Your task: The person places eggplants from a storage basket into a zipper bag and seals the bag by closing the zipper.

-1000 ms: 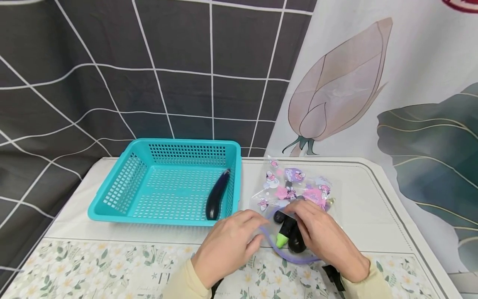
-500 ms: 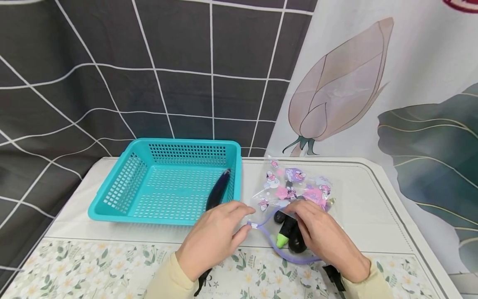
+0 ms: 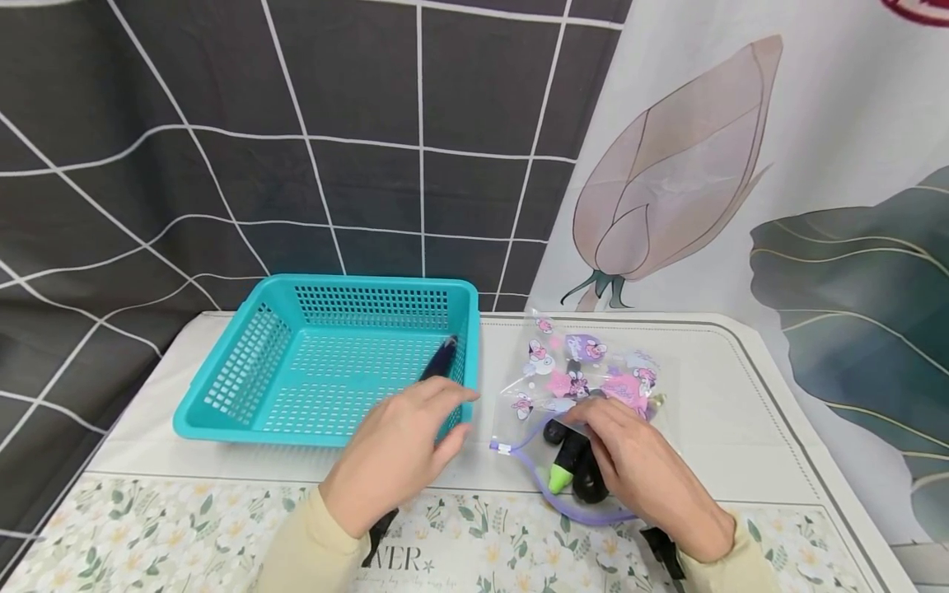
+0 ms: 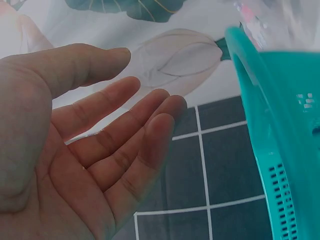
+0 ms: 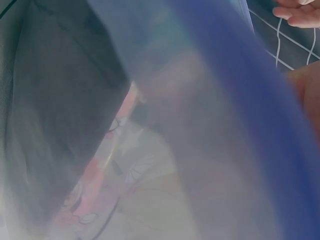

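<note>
My left hand (image 3: 404,449) hovers over the front right corner of the turquoise basket (image 3: 222,432), fingers apart and holding nothing; its bare palm shows in the left wrist view. A dark eggplant (image 3: 443,358) lies inside the basket along its right side, partly hidden by that hand. My right hand (image 3: 638,461) grips the open mouth of a clear printed zip bag (image 3: 544,362), fingertips at its upper edge. In the bag's mouth lie a black piece with a bright green tip (image 3: 561,478) and rounded black pieces (image 3: 589,482). The bag's purple zip strip (image 5: 250,115) fills much of the right wrist view, blurred.
Both things stand on a table with a white and floral cover (image 3: 185,527). Behind it hang a dark grid-patterned cloth (image 3: 356,189) and a white curtain with a flower print (image 3: 667,165). A white zip slider (image 3: 505,449) sits at the bag's left corner.
My left hand has moved left, away from the bag's zip strip to the basket's front right corner, now covering part of the eggplant. My right hand has stayed at the bag.
</note>
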Tool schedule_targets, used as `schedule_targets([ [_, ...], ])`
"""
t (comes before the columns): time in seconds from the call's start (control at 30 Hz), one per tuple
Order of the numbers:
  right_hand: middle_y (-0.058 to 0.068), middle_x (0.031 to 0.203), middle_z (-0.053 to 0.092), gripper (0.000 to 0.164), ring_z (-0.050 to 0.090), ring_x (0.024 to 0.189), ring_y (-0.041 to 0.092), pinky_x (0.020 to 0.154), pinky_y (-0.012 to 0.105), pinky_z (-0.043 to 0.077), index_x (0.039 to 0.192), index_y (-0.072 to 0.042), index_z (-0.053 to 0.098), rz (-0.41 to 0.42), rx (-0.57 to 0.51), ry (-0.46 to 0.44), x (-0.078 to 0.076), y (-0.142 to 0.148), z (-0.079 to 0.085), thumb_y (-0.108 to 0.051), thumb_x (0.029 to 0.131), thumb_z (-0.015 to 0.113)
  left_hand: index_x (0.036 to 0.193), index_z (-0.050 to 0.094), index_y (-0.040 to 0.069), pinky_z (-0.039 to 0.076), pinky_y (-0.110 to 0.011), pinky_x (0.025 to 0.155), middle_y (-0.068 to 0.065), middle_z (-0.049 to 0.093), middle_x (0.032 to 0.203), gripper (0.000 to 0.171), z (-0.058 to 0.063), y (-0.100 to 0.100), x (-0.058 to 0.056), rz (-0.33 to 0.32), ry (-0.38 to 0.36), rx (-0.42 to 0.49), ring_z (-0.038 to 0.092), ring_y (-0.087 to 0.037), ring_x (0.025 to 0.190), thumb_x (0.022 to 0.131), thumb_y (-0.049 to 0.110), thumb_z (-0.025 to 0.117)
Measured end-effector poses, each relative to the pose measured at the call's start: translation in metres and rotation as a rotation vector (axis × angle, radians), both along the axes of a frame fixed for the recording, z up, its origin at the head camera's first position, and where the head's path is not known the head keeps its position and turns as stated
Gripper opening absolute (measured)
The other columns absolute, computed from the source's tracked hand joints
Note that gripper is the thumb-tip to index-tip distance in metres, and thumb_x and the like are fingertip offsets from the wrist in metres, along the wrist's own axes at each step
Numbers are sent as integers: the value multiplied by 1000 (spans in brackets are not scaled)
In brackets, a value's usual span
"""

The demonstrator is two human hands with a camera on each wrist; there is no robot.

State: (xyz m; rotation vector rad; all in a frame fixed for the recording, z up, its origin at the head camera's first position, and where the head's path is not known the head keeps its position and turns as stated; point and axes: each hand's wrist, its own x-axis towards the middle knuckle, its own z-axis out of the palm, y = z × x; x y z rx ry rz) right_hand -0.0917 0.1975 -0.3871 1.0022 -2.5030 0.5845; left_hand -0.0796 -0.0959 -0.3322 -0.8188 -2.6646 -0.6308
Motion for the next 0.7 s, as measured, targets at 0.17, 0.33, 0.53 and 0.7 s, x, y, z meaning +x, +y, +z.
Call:
schedule_targets([
  [0.17,-6,107,65,37,62,102,12,89,25,46,110,-11,64,-6,1,0,0,1,0,14,82,64,113,73,10,58,-36,80,-1,71,111,27,0,-6,-6,20,0,9,70,-19,96,88,16,78],
  [0.33,-6,107,65,38,62,102,11,88,25,47,110,-11,64,-7,2,1,1,1,0,14,81,64,111,74,9,58,-36,81,-2,72,110,24,2,-11,-13,45,-12,3,71,-19,94,88,13,76],
  [0.53,-6,107,65,38,62,102,11,88,25,47,110,-11,64,-9,4,-3,1,1,0,14,82,64,108,74,7,58,-37,79,-4,72,108,21,5,-18,-18,79,-33,-31,70,-20,90,87,9,74],
  [0.7,-6,107,65,38,62,102,12,88,25,47,110,-11,64,-10,3,-5,1,0,1,13,82,64,111,73,6,57,-41,85,-8,72,113,23,9,-24,-23,105,-63,-68,70,-25,99,89,9,73],
])
